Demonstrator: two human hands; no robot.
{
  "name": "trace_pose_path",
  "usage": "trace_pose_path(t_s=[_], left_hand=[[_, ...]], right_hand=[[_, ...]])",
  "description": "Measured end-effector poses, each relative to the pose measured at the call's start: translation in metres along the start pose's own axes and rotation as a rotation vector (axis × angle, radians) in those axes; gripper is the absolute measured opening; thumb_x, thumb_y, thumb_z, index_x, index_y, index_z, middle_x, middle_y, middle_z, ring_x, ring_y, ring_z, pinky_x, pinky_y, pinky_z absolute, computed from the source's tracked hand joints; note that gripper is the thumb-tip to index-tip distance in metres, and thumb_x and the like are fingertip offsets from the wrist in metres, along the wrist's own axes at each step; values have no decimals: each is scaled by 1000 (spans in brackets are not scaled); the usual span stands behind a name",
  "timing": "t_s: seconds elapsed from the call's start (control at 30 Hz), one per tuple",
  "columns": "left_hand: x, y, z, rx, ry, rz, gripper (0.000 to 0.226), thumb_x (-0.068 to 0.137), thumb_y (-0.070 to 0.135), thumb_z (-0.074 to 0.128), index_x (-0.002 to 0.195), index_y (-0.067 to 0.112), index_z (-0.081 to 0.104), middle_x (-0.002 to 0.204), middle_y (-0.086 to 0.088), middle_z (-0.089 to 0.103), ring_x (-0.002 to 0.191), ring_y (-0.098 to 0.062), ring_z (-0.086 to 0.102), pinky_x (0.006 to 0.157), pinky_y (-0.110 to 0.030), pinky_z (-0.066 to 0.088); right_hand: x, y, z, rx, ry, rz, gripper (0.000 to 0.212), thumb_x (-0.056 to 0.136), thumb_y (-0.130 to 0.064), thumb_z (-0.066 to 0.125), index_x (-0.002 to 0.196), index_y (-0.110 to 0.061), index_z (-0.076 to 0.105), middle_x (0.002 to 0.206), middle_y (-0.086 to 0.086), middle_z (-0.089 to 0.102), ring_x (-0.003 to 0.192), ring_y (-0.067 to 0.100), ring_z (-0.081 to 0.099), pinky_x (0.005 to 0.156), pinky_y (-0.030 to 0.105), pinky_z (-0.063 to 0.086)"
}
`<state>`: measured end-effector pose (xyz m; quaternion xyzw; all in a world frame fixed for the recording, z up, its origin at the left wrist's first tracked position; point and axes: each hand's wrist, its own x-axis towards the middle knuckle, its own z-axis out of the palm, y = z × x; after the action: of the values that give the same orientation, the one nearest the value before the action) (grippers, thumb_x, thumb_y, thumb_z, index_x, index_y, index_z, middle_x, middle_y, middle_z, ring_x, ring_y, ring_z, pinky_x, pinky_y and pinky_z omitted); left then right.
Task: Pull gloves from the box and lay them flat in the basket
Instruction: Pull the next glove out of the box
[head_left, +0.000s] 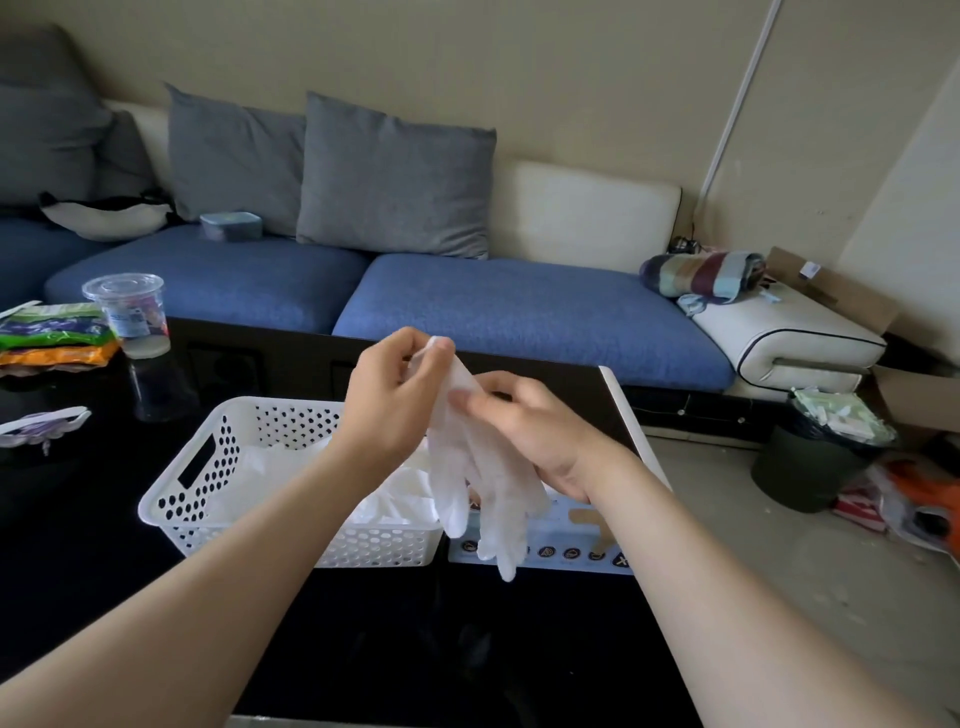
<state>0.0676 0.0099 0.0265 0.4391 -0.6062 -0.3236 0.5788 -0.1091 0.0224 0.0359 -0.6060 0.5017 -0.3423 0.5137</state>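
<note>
Left hand (395, 397) and right hand (535, 434) both pinch, up over the black table (104, 571). White basket (171, 501) sits there, blue box (582, 538) just beside it at 3 o'clock. White glove (485, 483) hangs from their fingers toward 6 o'clock.

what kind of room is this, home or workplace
Most likely a home living room: a blue sofa with grey cushions along the wall, a low black table in front holding a white basket and snack packets, and a full waste bin on the floor.
</note>
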Motion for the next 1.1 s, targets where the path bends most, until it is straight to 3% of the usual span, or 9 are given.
trace_pose_path(t_s=[0.03, 0.1, 0.2, 0.37, 0.53, 0.63, 0.77, 0.97, 1.1], left_hand=[[1, 0, -1, -17, 27, -16, 37, 102, 42, 60, 77, 15, 59, 72, 1, 64, 68, -26, 57, 64, -47, 49], [1, 1, -3, 0, 82, -25, 37, 103, 41, 59, 77, 16, 55, 66, 9, 58, 62, -14, 53, 59, -38, 47], [2, 1, -4, 61, 138, -25, 34, 105, 41, 60, 82, 16, 56, 67, 13, 52, 60, -1, 46, 61, -25, 41], [4, -3, -10, 108, 197, -34, 24, 102, 46, 64, 96, 23, 63, 86, 4, 65, 75, -8, 57, 67, -27, 45], [10, -9, -20, 127, 162, -86, 23, 100, 45, 67, 99, 23, 73, 65, 17, 60, 60, -1, 52, 64, -25, 42], [9, -14, -24, 262, 77, -106, 39, 103, 49, 61, 83, 18, 75, 61, 11, 55, 57, -7, 45, 60, -28, 38], [8, -12, -24, 375, 83, -89, 35, 105, 46, 58, 88, 21, 74, 75, 9, 66, 69, -9, 57, 62, -28, 41], [3, -10, -25, 427, -27, -239, 68, 100, 62, 57, 58, 14, 34, 51, 3, 27, 46, -12, 25, 51, -28, 27], [2, -13, -26, 425, -66, -288, 68, 98, 61, 60, 56, 15, 32, 48, 6, 25, 44, -12, 24, 52, -29, 28]], right_hand=[[-3, -3, 3, -17, 0, 21, 44, 96, -44, 77, 131, -23, 62, 104, 6, 83, 97, 30, 81, 95, 51, 63], [-4, -4, 7, -44, 9, 44, 42, 96, -38, 79, 129, -22, 57, 99, 5, 83, 91, 31, 81, 91, 52, 64], [-2, -2, 6, -128, 26, -2, 31, 99, -44, 75, 118, -20, 71, 103, 4, 82, 98, 25, 80, 101, 55, 60], [0, 5, -1, -178, 6, -10, 23, 106, -39, 66, 114, -24, 82, 110, -3, 82, 108, 20, 77, 108, 50, 56], [1, 10, -10, -189, 82, -45, 30, 111, -36, 57, 107, -22, 83, 106, 1, 82, 108, 27, 77, 107, 54, 55], [0, 12, -12, -222, 83, -64, 33, 110, -39, 58, 102, -19, 83, 100, 3, 82, 98, 23, 78, 97, 43, 59], [-2, 12, -13, -212, 61, -65, 32, 106, -41, 64, 97, -16, 82, 91, 2, 82, 81, 10, 76, 74, 23, 54], [-3, 14, -15, -159, 69, -63, 39, 99, -51, 70, 99, -16, 85, 95, 9, 82, 89, 22, 78, 84, 36, 60], [-2, 14, -19, -117, 72, -60, 40, 99, -52, 66, 105, -17, 84, 100, 7, 83, 100, 24, 79, 95, 41, 62]])
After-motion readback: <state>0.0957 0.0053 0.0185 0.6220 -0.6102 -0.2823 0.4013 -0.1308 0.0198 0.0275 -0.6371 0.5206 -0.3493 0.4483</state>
